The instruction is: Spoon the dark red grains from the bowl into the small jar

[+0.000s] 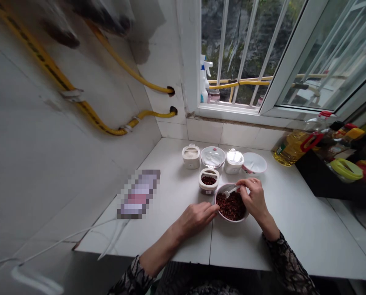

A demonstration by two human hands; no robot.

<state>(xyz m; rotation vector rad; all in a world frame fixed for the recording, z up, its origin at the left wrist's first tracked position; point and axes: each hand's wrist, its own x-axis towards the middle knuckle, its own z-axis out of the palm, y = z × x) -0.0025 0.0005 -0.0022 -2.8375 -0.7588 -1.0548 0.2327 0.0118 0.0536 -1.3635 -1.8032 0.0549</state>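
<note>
Left hand (199, 216) half-curled, fingertips touching bowl (233, 221) rim, left side; can't tell if gripping. Right hand (253, 194) pinches small white spoon (232, 190) over dark-red flakes (233, 208).

coarse pixels mask the oblong thing (138, 194) on the worktop (177, 184). the right hand (253, 196) hides the handle end of the white spoon (231, 191). the top edge cuts off the blurred hanging bags (106, 17); the oil bottle (293, 142) has a label too small to read.
</note>
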